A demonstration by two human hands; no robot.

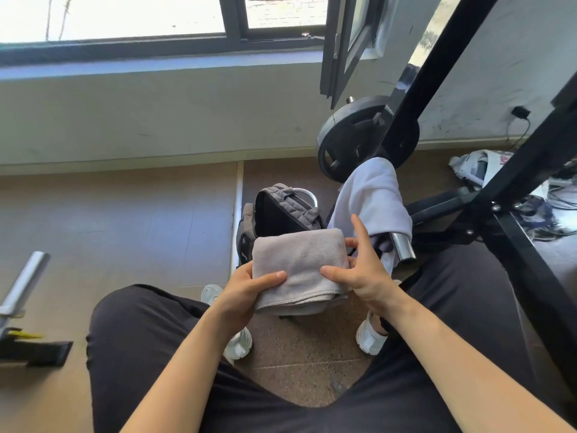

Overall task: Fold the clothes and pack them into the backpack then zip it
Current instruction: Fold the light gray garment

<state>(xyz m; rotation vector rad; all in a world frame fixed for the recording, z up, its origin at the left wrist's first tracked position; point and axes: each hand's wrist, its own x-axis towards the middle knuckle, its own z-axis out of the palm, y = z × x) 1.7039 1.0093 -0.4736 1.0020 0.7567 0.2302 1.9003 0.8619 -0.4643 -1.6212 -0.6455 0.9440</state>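
Observation:
A folded grey towel (298,268) is held in the air between my knees, above the floor. My left hand (246,292) grips its left edge with the thumb on top. My right hand (359,270) grips its right edge, index finger raised. Just beyond the towel stands a grey backpack (281,210), unzipped, its dark inside showing; the towel hides its lower part. A pale lilac garment (373,195) hangs over a chrome bar to the right of the backpack.
A black weight rack (468,145) with a weight plate (349,135) stands at right. A chrome bar end (402,245) juts near my right hand. Another bar (23,282) lies at left. Crumpled bags and cables (487,167) sit far right. The wall and window are ahead.

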